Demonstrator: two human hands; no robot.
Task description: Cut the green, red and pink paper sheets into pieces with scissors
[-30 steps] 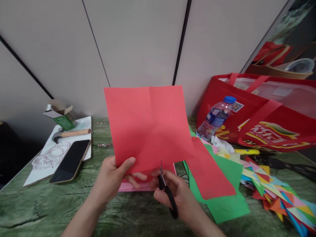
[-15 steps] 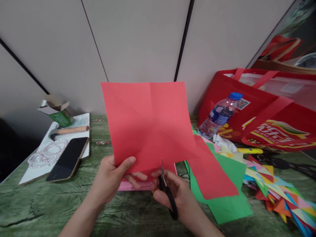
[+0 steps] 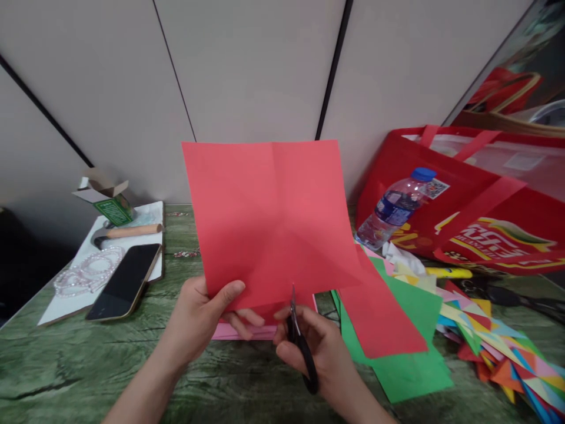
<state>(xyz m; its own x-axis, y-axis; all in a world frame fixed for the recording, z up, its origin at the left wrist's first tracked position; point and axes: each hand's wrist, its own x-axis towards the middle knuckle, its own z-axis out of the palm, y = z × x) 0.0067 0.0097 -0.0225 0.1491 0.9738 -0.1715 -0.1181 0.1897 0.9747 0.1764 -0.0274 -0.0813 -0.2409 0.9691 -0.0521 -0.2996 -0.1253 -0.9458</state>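
A large red sheet of paper (image 3: pixel 265 212) with a faint vertical crease stands raised in front of me. My left hand (image 3: pixel 216 309) pinches its lower left edge, thumb in front and fingers behind. In my right hand (image 3: pixel 313 341) are black-handled scissors (image 3: pixel 304 347), their tip pointing up at the paper's lower edge. Whether the blades are apart is hard to see. Under the red sheet, pink paper (image 3: pixel 247 332) shows on the table. A red paper strip (image 3: pixel 388 318) lies on green sheets (image 3: pixel 415 377) to the right.
At left, a phone (image 3: pixel 126 282), a hammer (image 3: pixel 132 231), beads (image 3: pixel 90 271) and a small green box (image 3: pixel 112 207) rest around a white board. At right are a water bottle (image 3: pixel 392 206), a red bag (image 3: pixel 494 206), a yellow marker (image 3: pixel 448 272) and folded colored paper pieces (image 3: pixel 503 347).
The view has shifted slightly. The red sheet's upper right corner sits a little farther right and higher. Both hands keep their grips, nearly still.
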